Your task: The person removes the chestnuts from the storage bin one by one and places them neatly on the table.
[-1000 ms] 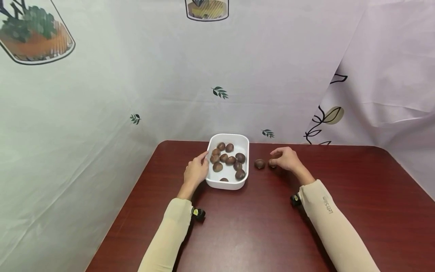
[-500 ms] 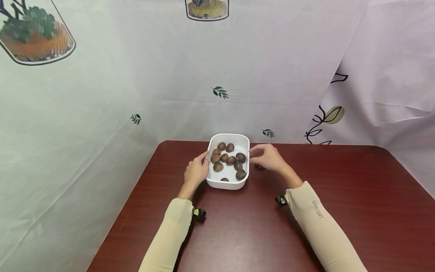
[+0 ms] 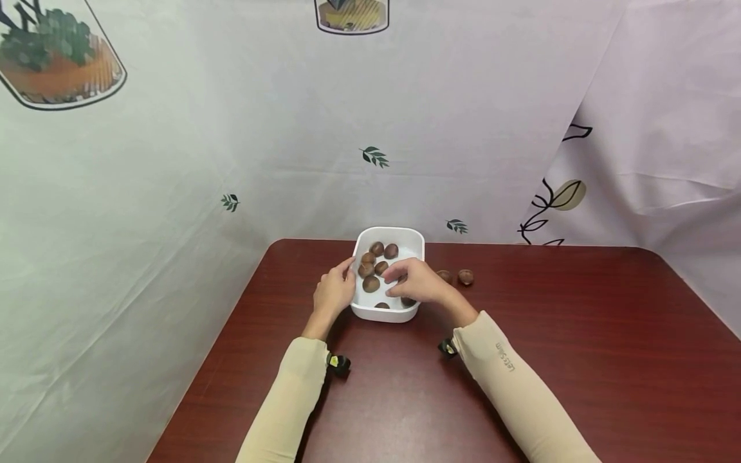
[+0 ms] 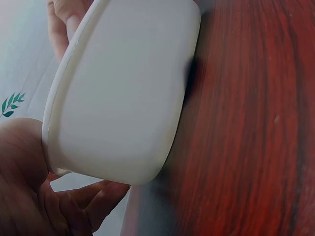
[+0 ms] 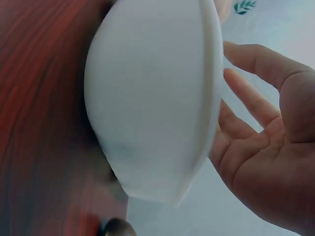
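A white plastic container (image 3: 384,316) stands near the table's far edge with several brown chestnuts (image 3: 371,283) in it. My left hand (image 3: 334,290) grips its left side; in the left wrist view, fingers (image 4: 101,201) curl around the container's end. My right hand (image 3: 419,281) reaches over the right rim, hiding some chestnuts. Its thumb and index finger stand apart with nothing visible between them, though in the right wrist view the rim hides the fingertips. To the right of the container, two chestnuts lie on the table, one (image 3: 466,277) in full view, the other (image 3: 444,276) partly behind my right wrist.
The dark red wooden table (image 3: 399,399) has its far edge just behind the container. A white printed cloth (image 3: 301,128) hangs behind and to the left. Each wrist carries a small black camera (image 3: 338,365).
My right hand has moved left from a chestnut on the table, past the container's right rim, to above the chestnuts inside. Two chestnuts are on the table. The left hand stays put.
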Tool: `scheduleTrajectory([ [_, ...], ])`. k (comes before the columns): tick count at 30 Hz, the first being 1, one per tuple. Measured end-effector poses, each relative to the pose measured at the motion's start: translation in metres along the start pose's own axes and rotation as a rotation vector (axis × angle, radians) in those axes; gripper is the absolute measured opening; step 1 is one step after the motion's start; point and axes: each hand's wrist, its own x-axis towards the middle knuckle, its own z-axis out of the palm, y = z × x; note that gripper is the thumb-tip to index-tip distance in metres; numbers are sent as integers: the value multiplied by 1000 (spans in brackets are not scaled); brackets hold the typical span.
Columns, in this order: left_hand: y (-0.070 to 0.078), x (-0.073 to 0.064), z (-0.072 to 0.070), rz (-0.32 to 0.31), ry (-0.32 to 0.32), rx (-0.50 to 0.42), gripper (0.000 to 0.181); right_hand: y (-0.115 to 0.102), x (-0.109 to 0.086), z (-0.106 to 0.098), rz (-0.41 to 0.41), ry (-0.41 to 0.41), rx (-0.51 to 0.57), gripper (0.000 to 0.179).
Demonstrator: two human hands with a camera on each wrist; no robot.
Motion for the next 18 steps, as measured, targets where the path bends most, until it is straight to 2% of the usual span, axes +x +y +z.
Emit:
scheduleTrajectory([
  [5, 0, 0, 0, 0, -1, 3, 43, 3, 6, 8, -19, -58, -44, 33],
  [12, 0, 0, -1, -1, 12, -5, 42, -1, 11, 14, 4, -121, -77, 38],
  [18, 1, 1, 0, 5, 1, 3, 43, -1, 17, 20, 34, -168, -153, 36],
])
